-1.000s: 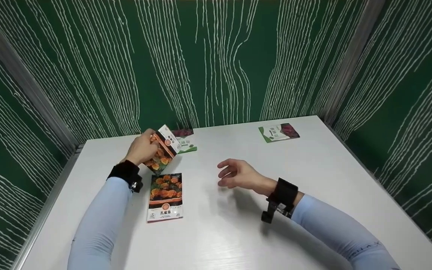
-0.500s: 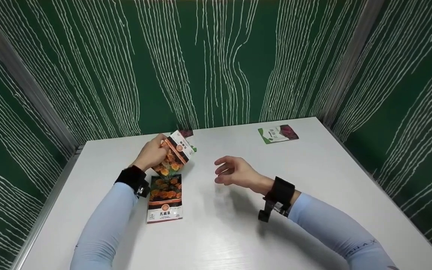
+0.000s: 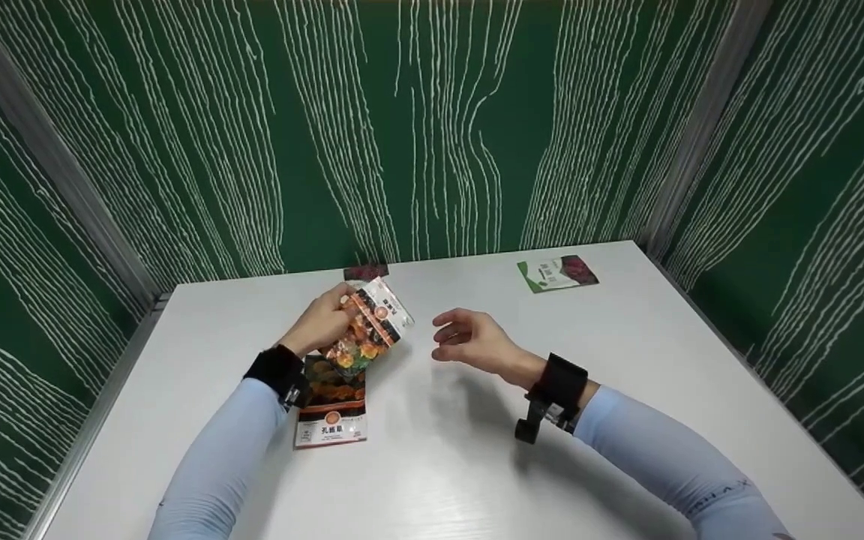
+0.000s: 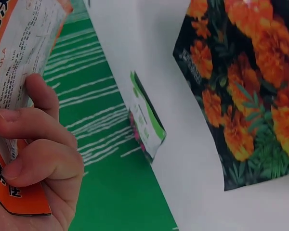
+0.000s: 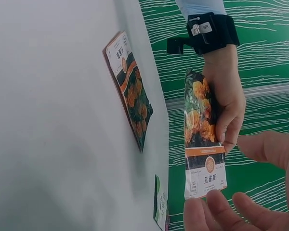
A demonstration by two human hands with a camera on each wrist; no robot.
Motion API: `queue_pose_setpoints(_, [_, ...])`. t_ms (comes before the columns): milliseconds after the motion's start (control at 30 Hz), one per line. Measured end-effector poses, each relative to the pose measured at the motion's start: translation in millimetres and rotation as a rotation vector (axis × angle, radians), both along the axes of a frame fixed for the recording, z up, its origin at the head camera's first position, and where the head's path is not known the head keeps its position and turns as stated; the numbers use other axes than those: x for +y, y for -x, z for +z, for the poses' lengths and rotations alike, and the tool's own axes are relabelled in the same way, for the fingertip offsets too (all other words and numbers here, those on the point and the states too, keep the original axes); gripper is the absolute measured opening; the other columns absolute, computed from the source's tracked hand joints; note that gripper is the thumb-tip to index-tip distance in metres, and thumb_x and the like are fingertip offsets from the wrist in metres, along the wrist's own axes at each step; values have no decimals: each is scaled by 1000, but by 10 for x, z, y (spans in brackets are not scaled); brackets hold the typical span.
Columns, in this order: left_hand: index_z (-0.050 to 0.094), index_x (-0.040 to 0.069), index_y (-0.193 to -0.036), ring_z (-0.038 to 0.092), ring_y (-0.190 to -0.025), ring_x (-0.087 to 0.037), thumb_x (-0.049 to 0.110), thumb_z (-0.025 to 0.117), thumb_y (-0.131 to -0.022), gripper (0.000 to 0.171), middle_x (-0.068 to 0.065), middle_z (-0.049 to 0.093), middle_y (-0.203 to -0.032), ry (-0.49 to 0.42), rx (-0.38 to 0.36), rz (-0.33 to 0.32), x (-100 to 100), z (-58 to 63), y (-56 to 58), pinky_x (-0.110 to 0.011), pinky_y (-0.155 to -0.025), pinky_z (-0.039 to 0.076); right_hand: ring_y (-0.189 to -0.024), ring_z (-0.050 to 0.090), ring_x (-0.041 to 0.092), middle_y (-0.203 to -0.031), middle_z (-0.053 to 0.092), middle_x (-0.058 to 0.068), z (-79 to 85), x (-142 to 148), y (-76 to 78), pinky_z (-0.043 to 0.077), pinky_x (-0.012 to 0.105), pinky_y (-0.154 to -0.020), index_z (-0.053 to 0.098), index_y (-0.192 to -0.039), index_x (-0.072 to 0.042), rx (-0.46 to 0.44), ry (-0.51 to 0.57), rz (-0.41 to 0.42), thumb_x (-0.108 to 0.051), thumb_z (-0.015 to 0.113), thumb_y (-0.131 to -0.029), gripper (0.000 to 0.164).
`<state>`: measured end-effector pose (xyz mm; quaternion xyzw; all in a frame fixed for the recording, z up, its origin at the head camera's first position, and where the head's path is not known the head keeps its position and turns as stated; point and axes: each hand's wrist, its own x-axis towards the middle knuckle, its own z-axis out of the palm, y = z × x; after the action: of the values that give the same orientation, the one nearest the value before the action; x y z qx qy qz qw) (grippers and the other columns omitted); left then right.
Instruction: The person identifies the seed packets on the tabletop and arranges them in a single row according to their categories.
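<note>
Jutting between hands (image 3: 321,322) (image 3: 479,343): packet (image 3: 369,328) edge

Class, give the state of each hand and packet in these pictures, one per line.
Held packet: raised, tilted
Left hand: gripping that packet
Right hand: holding nothing, fingers loosely bent
Near packet: face up on the table
Back left packet: partly hidden in head view
Back right packet: lying on the table

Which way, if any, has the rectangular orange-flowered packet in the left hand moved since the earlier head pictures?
Yes: the held packet has moved right and down in the head view, judged against the matching rectangular packet on the white table.
</note>
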<state>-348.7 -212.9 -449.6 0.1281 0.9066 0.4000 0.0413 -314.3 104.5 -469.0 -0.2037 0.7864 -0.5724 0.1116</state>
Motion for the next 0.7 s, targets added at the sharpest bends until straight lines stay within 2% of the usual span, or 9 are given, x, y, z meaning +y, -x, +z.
queue_pose_setpoints(167, [56,6,-144,47,-60,-12,15,48,-111,35,0,53,-80,-15,-7,-64,111,1,-76,-31,-60,38,-105,73,22,-117,75,15,-43,-16,24,58,29,-89,68,-133,0,35,-29,-37,-12,87,-85,53])
queue_pose_setpoints(333, [55,8,-144,43,-58,-13,17,47,-112,34,0,51,-77,-28,-22,-92,211,-2,-129,-30,-56,36,-121,70,41,-130,71,25,-66,-23,37,58,43,-101,65,-138,2,38,-41,-60,-12,87,-83,60])
queue_pose_setpoints(433, [57,8,-143,54,-62,-12,17,49,-112,33,-1,60,-85,-63,-51,-96,261,-14,-156,-27,-57,44,-127,67,46,-136,68,27,-91,-29,54,58,47,-105,62,-142,3,30,-42,-66,-11,87,-82,66])
queue_pose_setpoints(567, [60,6,-137,62,-69,-12,18,51,-111,30,-2,67,-92,-104,-64,-128,323,-37,-179,-27,-62,51,-124,68,43,-135,68,26,-120,-37,69,60,42,-99,55,-149,3,-3,-33,-64,-11,85,-84,73])
queue_pose_setpoints(700, [63,10,-131,52,-56,-11,19,51,-113,23,2,59,-74,-83,-46,-182,374,-55,-191,-28,-54,45,-115,71,34,-129,71,23,-121,-46,62,59,34,-92,51,-153,2,-39,-34,-64,-14,84,-86,77])
